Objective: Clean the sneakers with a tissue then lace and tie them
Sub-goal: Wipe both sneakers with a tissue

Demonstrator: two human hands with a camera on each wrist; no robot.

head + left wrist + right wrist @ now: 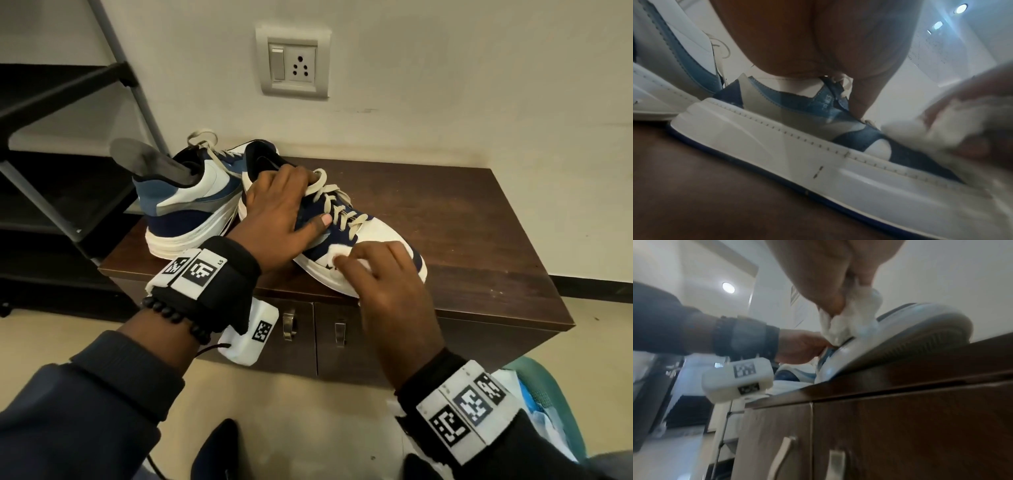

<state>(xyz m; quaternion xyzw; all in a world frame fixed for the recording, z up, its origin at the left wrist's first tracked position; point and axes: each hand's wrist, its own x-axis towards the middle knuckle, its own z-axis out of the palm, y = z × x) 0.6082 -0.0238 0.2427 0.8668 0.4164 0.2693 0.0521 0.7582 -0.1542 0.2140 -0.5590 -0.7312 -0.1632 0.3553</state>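
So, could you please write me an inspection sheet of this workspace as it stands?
Surface: dark wooden cabinet top; two door handles below.
Job's things: near sneaker, laced, its toe overhanging the front edge; far sneaker behind it, a grey insole sticking out; tissue against the near sneaker's side.
Clutter: nothing seen on the top.
Grippers: left hand presses on the near sneaker's tongue area; right hand pinches the tissue.
Cables: thin cord from the left wrist camera.
Surroundings: wall socket, dark metal rack at left, tiled floor.
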